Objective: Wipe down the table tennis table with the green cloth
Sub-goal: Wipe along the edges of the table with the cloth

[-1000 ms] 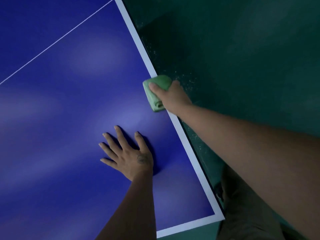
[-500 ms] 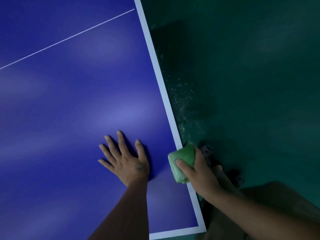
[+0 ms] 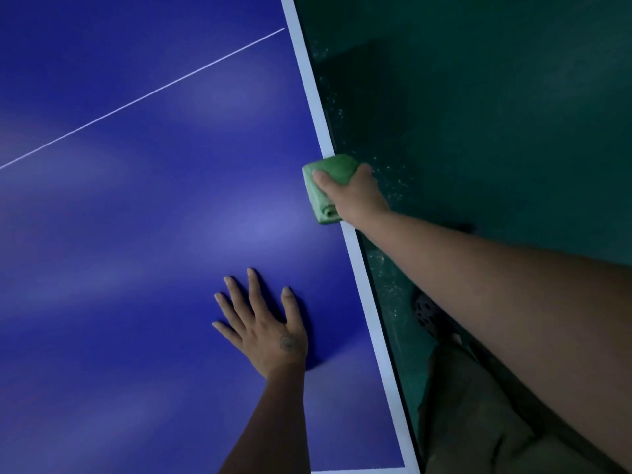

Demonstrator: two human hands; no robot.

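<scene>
The blue table tennis table (image 3: pixel 143 234) fills the left of the view, with a white border line down its right edge and a thin white centre line crossing it. My right hand (image 3: pixel 355 196) grips the folded green cloth (image 3: pixel 323 191) and holds it on the white border at the table's right edge, thumb on top of the cloth. My left hand (image 3: pixel 263 326) lies flat on the blue surface nearer to me, fingers spread and straight.
Beyond the table's right edge is a dark green floor (image 3: pixel 496 114) with pale specks near the edge. My trouser leg (image 3: pixel 478 422) and a dark patterned shoe (image 3: pixel 427 313) show at the lower right, close to the table's near corner (image 3: pixel 407 468).
My right hand slid the cloth along the right border toward me, then back away to mid-edge. The left hand has stayed flat in place.
</scene>
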